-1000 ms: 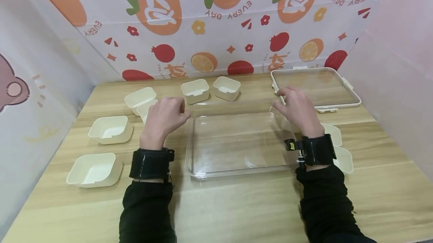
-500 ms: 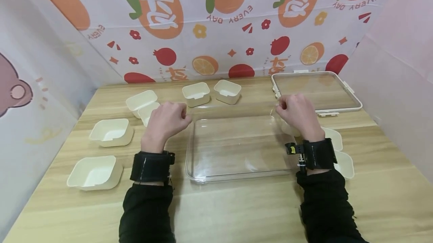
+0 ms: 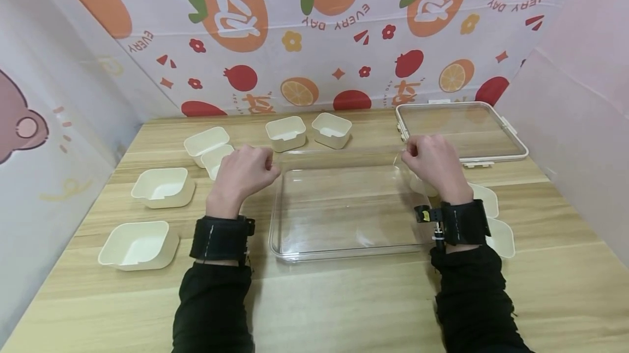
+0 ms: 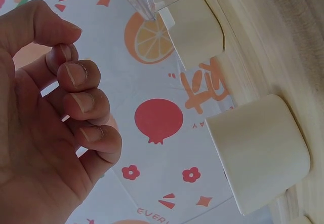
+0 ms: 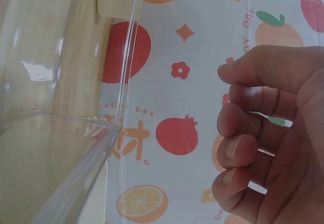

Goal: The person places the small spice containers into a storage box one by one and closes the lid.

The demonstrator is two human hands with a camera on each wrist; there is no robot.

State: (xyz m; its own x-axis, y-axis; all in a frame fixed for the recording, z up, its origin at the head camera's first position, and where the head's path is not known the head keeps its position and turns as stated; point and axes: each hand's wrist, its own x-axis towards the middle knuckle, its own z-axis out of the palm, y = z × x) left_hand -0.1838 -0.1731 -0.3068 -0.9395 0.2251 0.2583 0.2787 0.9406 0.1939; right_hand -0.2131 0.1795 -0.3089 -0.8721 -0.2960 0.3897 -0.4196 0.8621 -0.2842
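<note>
A clear plastic storage bin (image 3: 339, 211) stands in the middle of the table. My left hand (image 3: 248, 174) hovers by its far left corner, beside two cream boxes (image 3: 205, 141). In the left wrist view, that hand's fingers (image 4: 83, 102) curl loosely in the air around nothing, with a cream box (image 4: 260, 153) off to the side. At the bin's far right corner is my right hand (image 3: 434, 166); in the right wrist view its fingers (image 5: 238, 150) are loosely bent, bare of any object, apart from the bin's wall. Part of a cream box shows behind the right hand.
A clear lid with white clips (image 3: 462, 132) lies at the back right. Two small cream boxes (image 3: 286, 135) stand behind the bin. Along the left are two larger ones (image 3: 139, 246); others (image 3: 501, 238) sit partly hidden by the right wrist. A printed cloth (image 3: 339, 36) hangs behind.
The right hand's thumb and fingers, spread apart a second ago, have drawn together. The left hand has shifted slightly right in view. The bin and boxes stay in place.
</note>
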